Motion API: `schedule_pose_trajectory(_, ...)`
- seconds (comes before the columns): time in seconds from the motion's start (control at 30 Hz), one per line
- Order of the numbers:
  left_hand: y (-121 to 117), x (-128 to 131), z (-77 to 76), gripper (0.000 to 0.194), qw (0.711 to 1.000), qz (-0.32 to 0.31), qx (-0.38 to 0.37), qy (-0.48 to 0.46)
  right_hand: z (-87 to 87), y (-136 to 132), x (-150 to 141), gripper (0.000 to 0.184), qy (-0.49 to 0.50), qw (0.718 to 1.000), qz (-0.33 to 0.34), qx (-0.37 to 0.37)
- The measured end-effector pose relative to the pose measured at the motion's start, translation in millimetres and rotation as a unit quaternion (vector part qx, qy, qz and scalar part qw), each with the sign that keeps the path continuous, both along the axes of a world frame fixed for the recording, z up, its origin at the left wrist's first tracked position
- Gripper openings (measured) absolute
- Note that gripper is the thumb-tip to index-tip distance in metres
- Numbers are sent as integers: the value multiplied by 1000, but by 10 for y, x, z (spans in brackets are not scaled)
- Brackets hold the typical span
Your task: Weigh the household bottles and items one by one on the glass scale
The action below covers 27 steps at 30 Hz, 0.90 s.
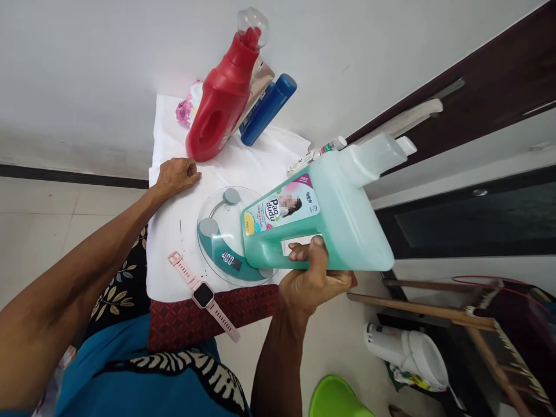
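My right hand point(317, 278) is closed around the handle of a large translucent green detergent jug point(347, 226) with a colourful label and a pale cap. The jug's lower end overlaps a round glass scale point(217, 240) with a lit display; whether they touch I cannot tell. Resting on the white cloth point(169, 139), my left hand point(176, 175) has its fingers curled in with nothing visible in them. Just beyond it stands a red detergent bottle point(223, 92) with a clear cap. A pink-strapped smartwatch point(203, 295) lies near the cloth's front edge.
Behind the red bottle are a blue bottle point(269, 110), a brown packet point(263, 75) and a pink floral pack point(187, 110), close to the wall. A small white bottle point(334, 145) sits beyond the jug. On the floor are a green tub point(336, 399) and a white bucket point(408, 353).
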<state>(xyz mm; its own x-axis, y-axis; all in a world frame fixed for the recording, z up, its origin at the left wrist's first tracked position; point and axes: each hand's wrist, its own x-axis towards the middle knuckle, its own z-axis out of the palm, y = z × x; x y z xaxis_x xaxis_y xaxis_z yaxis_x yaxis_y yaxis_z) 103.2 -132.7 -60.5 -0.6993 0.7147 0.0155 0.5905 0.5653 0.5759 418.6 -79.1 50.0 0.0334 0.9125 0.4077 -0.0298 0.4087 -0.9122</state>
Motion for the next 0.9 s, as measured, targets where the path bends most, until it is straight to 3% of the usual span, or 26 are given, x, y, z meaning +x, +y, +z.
schedule_pose_trajectory(0.07, -3, 4, 10, 14, 1000, 3, 2, -2, -33, 34, 177, 32, -58, 997, 50, 17)
schedule_pose_trajectory(0.13, -6, 7, 20, 15, 1000, 4, 2, -6, -63, 109, 422, 54, -84, 993, 69, 34)
schedule_pose_trajectory(0.2, -6, 6, 24, 16, 1000, 5, 1, -9, -81, 193, 675, 65, -75, 995, 38, 45)
schedule_pose_trajectory(0.33, 0, -10, 8, 16, 1000, 4, 1, -6, -71, 255, 943, 49, -43, 998, -39, 22)
schedule_pose_trajectory(0.4, 5, -19, -6, 16, 1000, 4, -1, -6, -59, 216, 895, 49, -43, 998, -33, 11)
schedule_pose_trajectory(0.5, 11, -26, -23, 16, 1000, 8, -2, -2, -37, 104, 638, 57, -67, 996, 56, 4)
schedule_pose_trajectory(0.6, 14, -24, -24, 16, 1000, 10, -3, 1, 11, 10, 314, 45, -55, 992, 108, -15)
schedule_pose_trajectory(0.73, 6, -10, -9, 14, 1000, 13, -1, -2, 140, 63, 33, 54, 35, 997, 67, -21)
schedule_pose_trajectory(0.9, -10, 6, -5, 16, 1000, 5, 12, -13, 313, 437, -211, 53, 65, 997, 52, -7)
